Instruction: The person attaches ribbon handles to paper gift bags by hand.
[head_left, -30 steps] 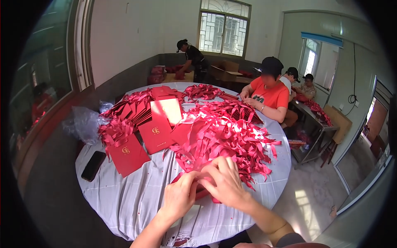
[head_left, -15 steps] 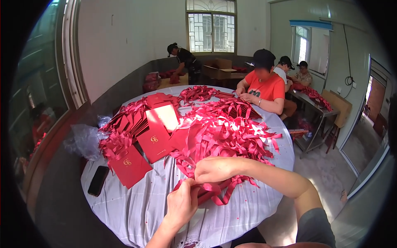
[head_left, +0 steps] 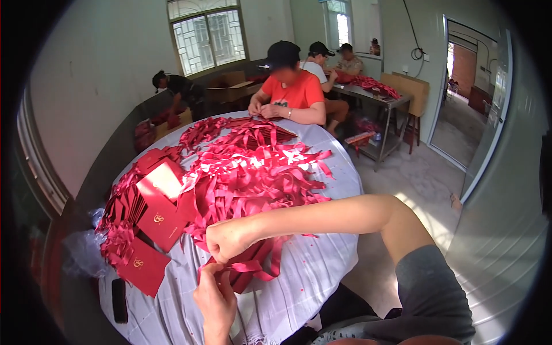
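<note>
Round tabletop point(head_left: 299, 276) is crowded, and just before its big ribbon heap point(head_left: 253, 178) both hands, left point(head_left: 214, 296) and right point(head_left: 230, 240), pinch closed one red ribbon point(head_left: 248, 267), which I think may slip or snag loose neighbouring strips.

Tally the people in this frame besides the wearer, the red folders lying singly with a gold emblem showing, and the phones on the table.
Other people: 4, nearest in an orange shirt
Red folders with gold emblem showing: 2
Black phone: 1
Total: 7
</note>
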